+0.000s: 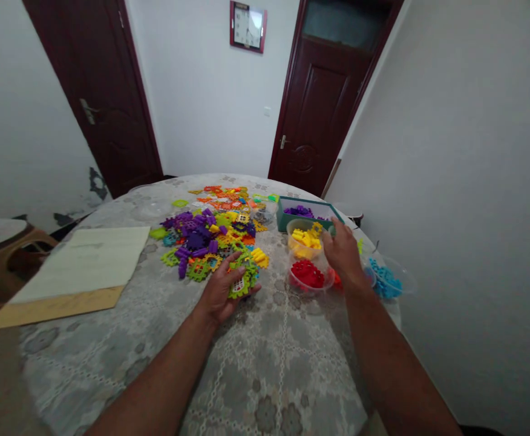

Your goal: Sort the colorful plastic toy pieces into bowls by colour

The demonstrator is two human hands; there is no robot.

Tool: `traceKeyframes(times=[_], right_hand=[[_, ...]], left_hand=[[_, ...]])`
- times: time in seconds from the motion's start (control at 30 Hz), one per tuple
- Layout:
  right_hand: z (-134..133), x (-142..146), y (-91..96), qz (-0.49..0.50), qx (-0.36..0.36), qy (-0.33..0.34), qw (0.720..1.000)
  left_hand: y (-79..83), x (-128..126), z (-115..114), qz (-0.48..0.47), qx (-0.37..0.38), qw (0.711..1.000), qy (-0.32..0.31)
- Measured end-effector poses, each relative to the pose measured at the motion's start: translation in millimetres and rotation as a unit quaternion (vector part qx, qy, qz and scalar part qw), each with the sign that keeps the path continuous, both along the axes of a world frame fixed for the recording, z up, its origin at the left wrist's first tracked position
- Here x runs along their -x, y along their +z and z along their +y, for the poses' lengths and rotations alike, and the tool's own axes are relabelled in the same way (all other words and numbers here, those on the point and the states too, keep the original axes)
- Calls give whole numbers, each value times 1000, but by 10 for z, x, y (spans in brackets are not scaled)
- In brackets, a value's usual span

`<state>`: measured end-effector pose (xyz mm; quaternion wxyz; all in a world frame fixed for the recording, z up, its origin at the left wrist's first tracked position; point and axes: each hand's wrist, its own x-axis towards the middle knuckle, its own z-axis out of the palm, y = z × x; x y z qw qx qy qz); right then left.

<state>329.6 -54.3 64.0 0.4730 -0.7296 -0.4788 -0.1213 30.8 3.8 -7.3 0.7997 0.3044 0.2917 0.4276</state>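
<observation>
My left hand (223, 289) is closed around a stack of lime-green gear pieces (245, 275), held just above the table in front of the pile. My right hand (343, 249) reaches over the containers at the right, its thumb and index finger apart. It is beside a clear bowl of yellow pieces (305, 241) and the near right end of a teal box (282, 221) with purple pieces inside. No piece shows clearly in its fingers, and its other fingers are partly hidden. A clear bowl of red pieces (307, 274) stands nearer to me.
A mixed pile of purple, green, yellow and orange toy pieces (196, 236) covers the table's middle. Blue pieces (385, 278) fill a clear bowl at the right edge. Pale card sheets (83, 260) lie at the left, with a stool (15, 248) beyond the edge.
</observation>
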Motion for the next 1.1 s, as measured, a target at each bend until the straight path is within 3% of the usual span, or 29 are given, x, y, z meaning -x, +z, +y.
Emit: traceKeyframes(times=[0.07, 0.13, 0.23, 0.3, 0.47, 0.8, 0.97, 1.1], right_hand=[[-51, 244, -20, -37, -19, 19, 999], [-157, 606, -93, -22, 4, 133, 991], [-312, 1170, -297, -29, 54, 332, 941], [-358, 1436, -456, -54, 62, 372, 924], [-309, 1620, -688, -97, 87, 335, 933], [-265, 1555, -747, -97, 33, 358, 928], [-310, 1492, -640, -55, -42, 349, 935], [-346, 1103, -383, -51, -79, 252, 963]], left_hand=[[-14, -12, -2, -4, 1, 1000, 13], [-28, -26, -5, -6, -2, 1000, 24], [-55, -51, -17, -13, -24, 999, 25], [-73, -65, -25, -11, -36, 999, 22], [-90, -89, -14, -12, -39, 998, 44], [-29, -73, 72, -40, 14, 998, 43], [-30, -57, 63, -37, 14, 999, 31], [-21, -45, 14, -29, 20, 999, 29]])
